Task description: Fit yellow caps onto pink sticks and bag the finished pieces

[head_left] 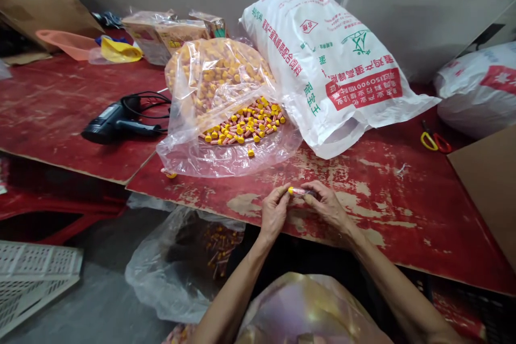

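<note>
My left hand [274,212] and my right hand [327,205] meet over the near edge of the worn red table [387,199]. Between their fingertips they pinch a small pink tube with a yellow cap [297,191], the cap toward my left hand. Both hands are closed on it. Just beyond lies an open clear plastic bag [226,118] spilling several of the same yellow-capped tubes [245,126].
A large white printed sack [322,64] lies behind the bag, another sack [479,86] at far right. Scissors [434,140] lie at right near a cardboard sheet [487,183]. A black heat gun [116,123] rests at left. A clear bag [181,263] hangs below the table edge.
</note>
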### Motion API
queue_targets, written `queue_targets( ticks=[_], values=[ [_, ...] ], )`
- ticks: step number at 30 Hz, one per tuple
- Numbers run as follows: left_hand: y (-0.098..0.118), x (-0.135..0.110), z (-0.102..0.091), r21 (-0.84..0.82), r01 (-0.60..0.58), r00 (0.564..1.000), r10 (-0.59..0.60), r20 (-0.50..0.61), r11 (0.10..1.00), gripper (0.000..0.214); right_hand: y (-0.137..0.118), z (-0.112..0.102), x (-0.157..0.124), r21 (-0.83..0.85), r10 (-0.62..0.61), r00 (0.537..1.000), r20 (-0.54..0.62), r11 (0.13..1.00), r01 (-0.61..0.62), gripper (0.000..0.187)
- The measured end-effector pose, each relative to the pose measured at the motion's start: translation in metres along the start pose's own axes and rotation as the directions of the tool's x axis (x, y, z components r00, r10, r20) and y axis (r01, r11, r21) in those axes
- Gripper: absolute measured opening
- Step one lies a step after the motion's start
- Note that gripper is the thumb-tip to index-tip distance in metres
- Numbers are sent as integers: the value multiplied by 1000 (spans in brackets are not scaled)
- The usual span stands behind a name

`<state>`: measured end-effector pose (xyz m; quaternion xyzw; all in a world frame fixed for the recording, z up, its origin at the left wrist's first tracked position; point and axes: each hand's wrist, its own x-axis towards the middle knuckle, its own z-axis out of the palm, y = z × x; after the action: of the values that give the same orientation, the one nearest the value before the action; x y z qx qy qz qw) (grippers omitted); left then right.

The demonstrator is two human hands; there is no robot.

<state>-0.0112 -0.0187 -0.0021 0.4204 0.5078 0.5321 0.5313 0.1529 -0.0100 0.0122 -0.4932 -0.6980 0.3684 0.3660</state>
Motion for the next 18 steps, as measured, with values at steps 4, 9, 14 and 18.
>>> queue_targets(
  ticks=[4, 9, 14, 18],
  values=[
    [-12, -14, 10, 13, 2, 1000, -2, 8, 1000, 30, 0, 11, -9, -213, -97, 995, -5, 973, 94, 17],
    [-25, -20, 20, -14, 48, 996, -46, 77, 999, 35, 4, 17, -20, -407, -140, 989, -46, 907, 109, 22],
    [-26, -9, 19, 194, 15, 962, -67, 265, 981, 42, 14, -17, -3, -466, -3, 979, 206, 879, 101, 19],
    [-13, 4, 4, 430, -167, 986, 142, 90, 887, 30, 28, -28, 4, -658, -13, 952, 306, 719, 222, 18]
  ],
)
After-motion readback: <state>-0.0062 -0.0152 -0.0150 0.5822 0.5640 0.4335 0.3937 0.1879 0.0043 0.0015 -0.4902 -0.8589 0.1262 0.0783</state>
